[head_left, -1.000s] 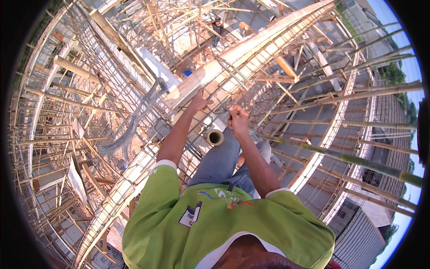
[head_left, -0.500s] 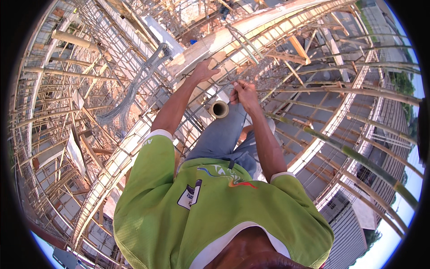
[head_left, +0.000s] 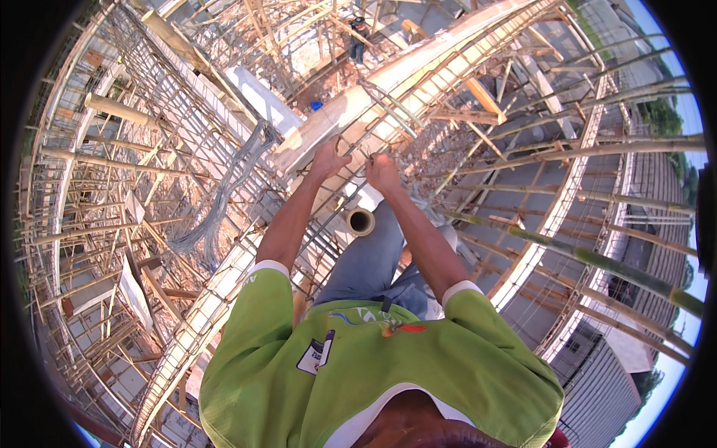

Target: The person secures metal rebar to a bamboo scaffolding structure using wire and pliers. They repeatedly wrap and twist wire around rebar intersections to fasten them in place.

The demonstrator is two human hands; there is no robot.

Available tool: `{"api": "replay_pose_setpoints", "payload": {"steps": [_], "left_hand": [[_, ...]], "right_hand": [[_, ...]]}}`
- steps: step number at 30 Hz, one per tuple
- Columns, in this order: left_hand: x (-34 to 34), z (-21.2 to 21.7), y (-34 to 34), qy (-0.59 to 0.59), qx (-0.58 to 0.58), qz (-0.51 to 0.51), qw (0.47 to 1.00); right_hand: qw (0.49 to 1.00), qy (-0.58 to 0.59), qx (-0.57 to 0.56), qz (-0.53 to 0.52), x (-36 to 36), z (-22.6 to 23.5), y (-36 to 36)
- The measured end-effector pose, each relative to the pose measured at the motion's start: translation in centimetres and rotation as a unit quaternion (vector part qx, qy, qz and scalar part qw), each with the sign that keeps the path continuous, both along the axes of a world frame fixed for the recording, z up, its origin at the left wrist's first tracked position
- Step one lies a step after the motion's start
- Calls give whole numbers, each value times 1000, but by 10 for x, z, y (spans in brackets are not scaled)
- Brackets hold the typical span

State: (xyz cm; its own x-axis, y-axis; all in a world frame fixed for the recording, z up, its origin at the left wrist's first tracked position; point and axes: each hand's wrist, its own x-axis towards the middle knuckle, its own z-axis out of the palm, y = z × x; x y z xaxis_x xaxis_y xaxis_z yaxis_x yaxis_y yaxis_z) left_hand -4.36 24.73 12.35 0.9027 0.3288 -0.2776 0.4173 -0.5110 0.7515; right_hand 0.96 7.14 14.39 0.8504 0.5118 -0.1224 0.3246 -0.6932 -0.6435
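I look down over my green shirt and blue-grey trousers at a cage of steel reinforcing bars [head_left: 388, 101] running along a curved beam. My left hand [head_left: 327, 159] grips a bar of the cage. My right hand [head_left: 382, 172] is closed on a bar or wire right beside it; what lies under its fingers is too small to make out. A round hollow pipe end [head_left: 361, 221] stands just below both hands, in front of my legs.
Bamboo and timber scaffold poles [head_left: 597, 261] cross on the right. More rebar mesh [head_left: 172, 104] and a bundle of grey cables [head_left: 224, 201] lie to the left. Another person [head_left: 358, 37] stands far below at the top. The ground is a long drop beneath.
My head has tilted, so the hands and beam sit slightly lower and more central in the picture. Both hands stay on the rebar in the same place.
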Motion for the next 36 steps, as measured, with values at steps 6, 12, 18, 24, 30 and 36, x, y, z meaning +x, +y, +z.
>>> {"api": "replay_pose_setpoints", "payload": {"steps": [6,12,18,24,30,36], "left_hand": [[-3,-15,-2,-95,27,-5,995],[-6,-1,-6,-93,39,-56,993],[-4,-23,0,-98,11,-58,993],[-3,-22,-1,-95,-13,-58,994],[-2,-32,-1,-108,-36,-44,992],[1,-37,5,-63,-123,-31,990]], "right_hand": [[997,-64,45,2,3,-19,1],[994,-31,98,-35,-5,-1,-4],[995,69,-10,72,-15,40,-15],[967,-65,-186,161,-5,40,-13],[940,-96,-245,219,16,48,1],[883,-28,-354,308,30,89,31]]}}
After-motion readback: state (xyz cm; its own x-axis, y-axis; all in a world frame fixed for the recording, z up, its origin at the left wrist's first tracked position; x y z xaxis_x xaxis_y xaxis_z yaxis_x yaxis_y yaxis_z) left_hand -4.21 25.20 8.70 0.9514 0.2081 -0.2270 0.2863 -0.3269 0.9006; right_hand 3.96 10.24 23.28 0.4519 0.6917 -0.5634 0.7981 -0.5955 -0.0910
